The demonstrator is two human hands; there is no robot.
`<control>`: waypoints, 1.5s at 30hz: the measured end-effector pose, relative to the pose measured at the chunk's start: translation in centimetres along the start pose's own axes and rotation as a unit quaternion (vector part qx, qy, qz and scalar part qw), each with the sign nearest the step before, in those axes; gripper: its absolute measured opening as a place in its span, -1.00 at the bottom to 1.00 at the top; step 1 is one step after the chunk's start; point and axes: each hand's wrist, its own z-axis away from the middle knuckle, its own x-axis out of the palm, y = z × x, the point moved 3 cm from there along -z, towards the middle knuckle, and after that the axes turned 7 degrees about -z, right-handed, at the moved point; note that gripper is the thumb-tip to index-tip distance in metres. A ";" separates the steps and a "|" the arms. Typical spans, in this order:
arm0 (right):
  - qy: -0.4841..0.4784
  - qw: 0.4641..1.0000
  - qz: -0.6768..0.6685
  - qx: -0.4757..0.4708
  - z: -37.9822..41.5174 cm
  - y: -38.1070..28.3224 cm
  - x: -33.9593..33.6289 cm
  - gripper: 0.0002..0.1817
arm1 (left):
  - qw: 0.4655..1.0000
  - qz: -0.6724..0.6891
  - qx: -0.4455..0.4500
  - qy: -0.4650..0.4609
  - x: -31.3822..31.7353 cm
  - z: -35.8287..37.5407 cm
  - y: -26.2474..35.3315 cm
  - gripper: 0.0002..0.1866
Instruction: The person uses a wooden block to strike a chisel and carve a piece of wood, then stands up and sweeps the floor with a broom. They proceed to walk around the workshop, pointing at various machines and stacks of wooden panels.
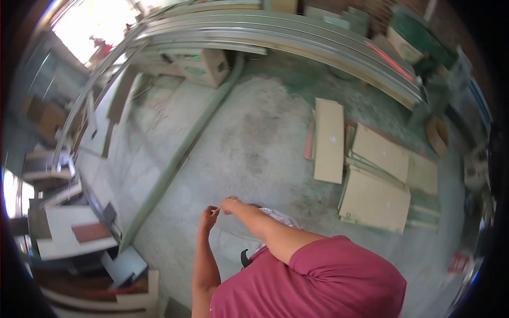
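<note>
Both hands are raised in front of my body, close together above the concrete floor. My left hand (210, 217) has its fingers curled in a pinch. Beside it, slightly higher and to the right, my right hand (229, 205) is also closed. Anything between the fingers is too small or blurred to make out. Below my right forearm part of a striped grey-and-white cloth (280, 216) shows, and a black curved strap or hook (245, 258) sticks out by my maroon shirt (297, 286).
A long duct or hose (175, 159) crosses the floor at left. Flat tan boards (328, 140) and stacked panels (376, 199) lie at right. Long metal profiles (275, 26) span the back, near a cardboard box (204, 68). Offcut boards (69, 228) pile up at lower left.
</note>
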 end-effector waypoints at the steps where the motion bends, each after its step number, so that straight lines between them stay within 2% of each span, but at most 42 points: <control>1: -0.005 0.999 0.030 0.038 0.4 0.4 0.0 -0.75 | 0.999 0.020 -0.016 0.029 0.6 -0.3 -2.4 -0.66; 3: -0.023 0.995 0.074 0.060 0.5 1.8 0.9 -0.79 | 0.993 0.032 -0.065 0.092 0.0 2.6 -5.6 -0.67; 4: -0.066 0.987 0.146 0.017 4.6 -0.3 -2.0 -0.79 | 0.985 0.051 -0.099 0.128 0.0 4.5 -8.3 -0.67; 5: -0.039 0.994 0.101 0.020 3.3 0.7 -0.4 -0.80 | 0.978 0.049 -0.142 0.148 1.2 6.7 -12.0 -0.67; 6: -0.049 0.992 0.118 -0.002 2.1 0.8 0.9 -0.79 | 0.967 0.047 -0.187 0.167 2.3 9.9 -15.2 -0.66; 9: -0.100 0.978 0.175 -0.061 -0.1 -5.7 3.0 -0.76 | 0.930 0.042 -0.331 0.157 5.8 22.5 -25.8 -0.68; 11: -0.131 0.965 0.212 -0.086 -0.9 -11.0 5.2 -0.73 | 0.899 -0.059 -0.422 0.104 8.3 32.2 -31.4 -0.71; 12: -0.136 0.957 0.232 -0.108 -1.6 -13.8 6.7 -0.73 | 0.867 0.010 -0.493 0.071 8.1 35.8 -32.5 -0.71; 13: -0.145 0.948 0.219 -0.179 -1.8 -15.4 7.6 -0.71 | 0.825 0.079 -0.559 0.039 8.0 38.4 -30.8 -0.72; 15: -0.154 0.925 0.192 -0.290 -1.2 -22.0 10.7 -0.66 | 0.792 0.135 -0.583 0.119 5.7 42.6 -29.6 -0.71; 17: -0.162 0.899 0.189 -0.361 1.1 -27.1 12.1 -0.63 | 0.767 0.082 -0.560 0.302 4.8 44.2 -27.7 -0.74; 19: -0.193 0.860 0.151 -0.448 3.7 -31.2 14.3 -0.59 | 0.746 0.096 -0.546 0.370 3.9 44.0 -25.5 -0.75; 21: -0.242 0.831 0.167 -0.473 6.5 -34.8 17.8 -0.59 | 0.716 0.133 -0.552 0.405 5.0 42.9 -25.4 -0.75; 23: -0.292 0.798 0.182 -0.494 8.2 -35.5 20.5 -0.59 | 0.753 0.182 -0.520 0.361 6.5 40.7 -23.0 -0.73; 25: -0.311 0.708 0.239 -0.587 9.7 -35.2 23.2 -0.60 | 0.804 0.169 -0.517 0.239 8.0 39.5 -19.6 -0.72; 26: -0.322 0.690 0.247 -0.599 9.9 -35.6 23.6 -0.60 | 0.789 0.179 -0.531 0.250 8.5 40.6 -19.2 -0.72; 28: -0.481 0.650 0.373 -0.455 9.6 -35.9 23.4 -0.61 | 0.731 0.371 -0.560 0.123 11.5 43.8 -18.5 -0.72; 29: -0.475 0.665 0.377 -0.435 7.9 -37.1 23.8 -0.65 | 0.701 0.353 -0.601 0.151 13.4 46.6 -20.8 -0.71; 30: -0.472 0.676 0.385 -0.414 5.8 -38.5 24.6 -0.68 | 0.682 0.352 -0.610 0.194 12.3 50.2 -20.3 -0.69; 31: -0.404 0.682 0.384 -0.474 4.9 -40.9 24.5 -0.73 | 0.685 0.194 -0.651 0.264 11.4 54.2 -19.6 -0.69; 32: -0.319 0.670 0.405 -0.534 5.0 -44.0 23.5 -0.76 | 0.632 0.153 -0.698 0.300 12.0 58.4 -20.5 -0.71; 33: -0.237 0.662 0.360 -0.613 4.9 -46.5 23.2 -0.72 | 0.546 0.067 -0.744 0.379 12.7 62.0 -20.5 -0.74; 34: -0.203 0.693 0.358 -0.591 6.0 -49.0 22.8 -0.68 | 0.485 0.032 -0.748 0.452 10.9 64.6 -17.1 -0.73; 35: -0.188 0.709 0.341 -0.587 7.5 -50.8 22.4 -0.64 | 0.434 0.052 -0.749 0.498 8.5 65.7 -13.0 -0.74; 36: -0.199 0.710 0.317 -0.596 9.7 -52.0 21.9 -0.64 | 0.383 0.062 -0.751 0.534 7.9 66.3 -10.5 -0.75; 37: -0.212 0.709 0.292 -0.606 11.9 -52.7 22.2 -0.63 | 0.357 0.096 -0.746 0.554 9.1 66.5 -10.1 -0.76; 38: -0.234 0.681 0.302 -0.625 13.3 -52.3 23.9 -0.63 | 0.324 0.125 -0.741 0.575 11.3 66.4 -10.0 -0.76; 39: -0.245 0.630 0.302 -0.673 15.2 -51.7 25.3 -0.63 | 0.364 0.110 -0.778 0.500 13.9 65.8 -10.6 -0.76; 40: -0.254 0.575 0.297 -0.719 17.5 -51.0 26.8 -0.63 | 0.459 0.146 -0.769 0.420 14.1 64.4 -8.4 -0.75; 41: -0.319 0.527 0.381 -0.690 20.1 -50.0 28.4 -0.62 | 0.540 0.196 -0.754 0.317 14.5 63.4 -6.4 -0.74; 43: -0.414 0.434 0.504 -0.622 25.1 -48.4 29.9 -0.60 | 0.459 0.401 -0.748 0.264 12.6 63.1 0.3 -0.73; 44: -0.451 0.390 0.544 -0.591 27.9 -47.5 30.6 -0.59 | 0.434 0.345 -0.777 0.298 14.4 64.0 0.8 -0.73; 45: -0.468 0.382 0.492 -0.627 30.4 -46.8 31.2 -0.59 | 0.401 0.287 -0.807 0.325 17.7 64.7 1.3 -0.73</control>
